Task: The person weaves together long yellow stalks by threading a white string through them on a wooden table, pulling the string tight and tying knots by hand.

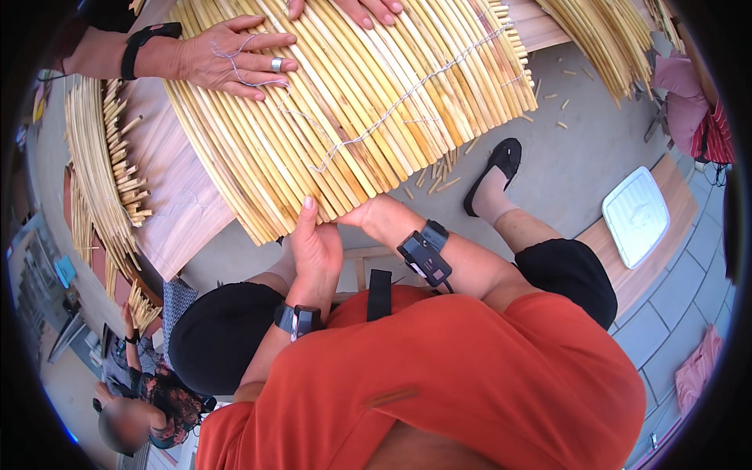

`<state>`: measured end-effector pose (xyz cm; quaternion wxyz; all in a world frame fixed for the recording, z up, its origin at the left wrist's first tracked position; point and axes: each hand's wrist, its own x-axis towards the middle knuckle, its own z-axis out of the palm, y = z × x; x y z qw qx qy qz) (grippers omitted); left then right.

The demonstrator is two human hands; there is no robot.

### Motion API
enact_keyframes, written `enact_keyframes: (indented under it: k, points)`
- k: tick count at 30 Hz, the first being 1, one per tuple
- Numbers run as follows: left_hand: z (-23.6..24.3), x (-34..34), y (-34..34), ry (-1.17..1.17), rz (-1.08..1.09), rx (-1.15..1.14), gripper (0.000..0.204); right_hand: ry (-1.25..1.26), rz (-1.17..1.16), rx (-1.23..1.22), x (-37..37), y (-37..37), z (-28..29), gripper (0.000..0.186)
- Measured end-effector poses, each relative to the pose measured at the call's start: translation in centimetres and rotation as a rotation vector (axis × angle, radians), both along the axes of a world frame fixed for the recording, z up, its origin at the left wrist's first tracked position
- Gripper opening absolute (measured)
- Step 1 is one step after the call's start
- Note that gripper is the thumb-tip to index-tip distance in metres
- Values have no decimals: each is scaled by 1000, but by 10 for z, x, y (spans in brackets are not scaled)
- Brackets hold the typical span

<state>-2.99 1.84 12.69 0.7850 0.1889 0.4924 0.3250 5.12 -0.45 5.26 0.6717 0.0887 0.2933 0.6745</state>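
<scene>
A mat of pale yellow reeds, tied with twisted white string, lies across the wooden table. My left hand grips its near edge, thumb up against the reed ends and fingers underneath. Just to its right, my right hand holds the same edge from below, its fingers largely hidden. A co-worker's hand with a ring and looped thread lies flat on the upper left of the mat, and another hand rests at the top edge.
Bundles of reeds lie at left and upper right. Short offcuts litter the floor. A white lid sits on a bench at right. Other people appear at lower left and far right.
</scene>
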Motion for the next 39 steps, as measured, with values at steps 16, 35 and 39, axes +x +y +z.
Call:
enact_keyframes:
  k: [16, 35, 39]
  points:
    - [-1, -9, 3, -43, -42, -67, 57, -96, -135, -267, 15, -13, -49, 19]
    - [-26, 13, -18, -503, -445, -181, 43, -241, -524, -1246, 106, -360, -112, 15]
    - [-37, 2, -17, -459, -514, -194, 17, -600, -912, -1257, 146, -387, -8, 20]
